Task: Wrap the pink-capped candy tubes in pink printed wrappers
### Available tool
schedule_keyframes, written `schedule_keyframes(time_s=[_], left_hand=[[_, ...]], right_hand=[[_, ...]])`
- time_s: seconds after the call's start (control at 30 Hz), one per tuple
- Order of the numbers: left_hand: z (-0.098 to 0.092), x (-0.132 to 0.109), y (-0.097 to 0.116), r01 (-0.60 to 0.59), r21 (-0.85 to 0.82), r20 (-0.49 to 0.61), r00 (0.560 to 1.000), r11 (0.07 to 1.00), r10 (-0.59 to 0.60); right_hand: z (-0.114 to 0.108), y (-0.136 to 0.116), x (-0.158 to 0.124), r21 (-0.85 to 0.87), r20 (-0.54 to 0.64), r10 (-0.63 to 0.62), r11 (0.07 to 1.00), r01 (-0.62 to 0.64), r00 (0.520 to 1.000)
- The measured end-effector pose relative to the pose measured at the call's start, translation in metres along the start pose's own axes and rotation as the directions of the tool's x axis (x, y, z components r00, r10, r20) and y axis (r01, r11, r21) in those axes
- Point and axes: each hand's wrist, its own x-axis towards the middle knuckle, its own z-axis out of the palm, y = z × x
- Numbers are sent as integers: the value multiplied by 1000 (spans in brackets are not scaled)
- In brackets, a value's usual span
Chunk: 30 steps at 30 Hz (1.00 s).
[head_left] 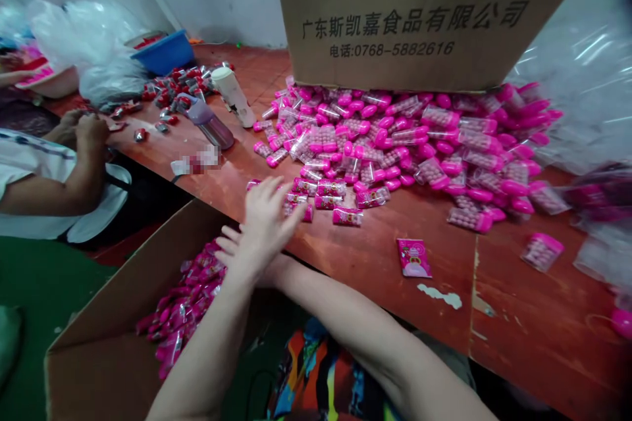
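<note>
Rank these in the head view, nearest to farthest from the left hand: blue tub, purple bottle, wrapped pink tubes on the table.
1. Wrapped pink tubes, just beside the left hand.
2. Purple bottle, farther back, to the left.
3. Blue tub, farthest back, left.

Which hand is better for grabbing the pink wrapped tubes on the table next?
Probably the left hand: it's over the table, close to the wrapped tubes. The right hand is crossed beneath the left forearm, nearer the open carton.
</note>
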Motion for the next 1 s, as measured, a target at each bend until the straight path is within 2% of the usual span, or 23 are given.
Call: schedule_keyframes(time_s=[0.07, 0.1, 0.17, 0.27, 0.37, 0.47, 0.53, 0.63, 0.7, 0.77, 0.83, 0.93, 1.0], left_hand=[[22, 16, 27, -169, -18, 173, 970, 985, 170], [36, 20, 35, -246, -34, 222, 943, 969, 247], [62, 23, 41, -314, -46, 259, 913, 948, 315], [86, 14, 33, -299, -21, 246, 923, 954, 295], [88, -3, 13, -276, 40, 193, 945, 960, 264], [76, -24, -13, -252, 97, 165, 958, 963, 234], [63, -41, -36, -180, 157, 145, 977, 971, 158], [42, -70, -74, 78, 289, 25, 996, 954, -89], [30, -83, -92, 263, 347, -87, 965, 900, -248], [24, -83, -96, 372, 364, -171, 928, 854, -331], [25, -69, -86, 395, 356, -201, 917, 847, -343], [37, -28, -68, 316, 339, -115, 949, 886, -295], [48, 3, -70, 290, 353, -44, 955, 889, -294]], right_hand=[[7, 1, -20, -92, 95, -210, 971, 219, 973], [8, 2, -32, -150, 140, -245, 952, 265, 959], [5, 5, -54, -254, 202, -192, 937, 241, 960], [-16, 6, -87, -410, 213, -77, 898, 160, 974], [-46, 4, -115, -453, 255, -83, 870, 195, 963], [-76, 4, -128, -356, 159, -111, 920, 162, 981], [-98, 9, -125, -337, 0, -119, 935, 112, 993], [-131, 23, -105, -442, -280, -86, 896, -49, 956], [-152, 34, -85, -530, -365, -52, 833, -161, 930], [-166, 42, -64, -618, -406, 16, 732, -288, 914], [-172, 47, -45, -700, -384, 134, 603, -383, 914], [-166, 46, -31, -807, -303, 298, 425, -410, 905], [-158, 45, -32, -853, -283, 284, 362, -376, 916]])
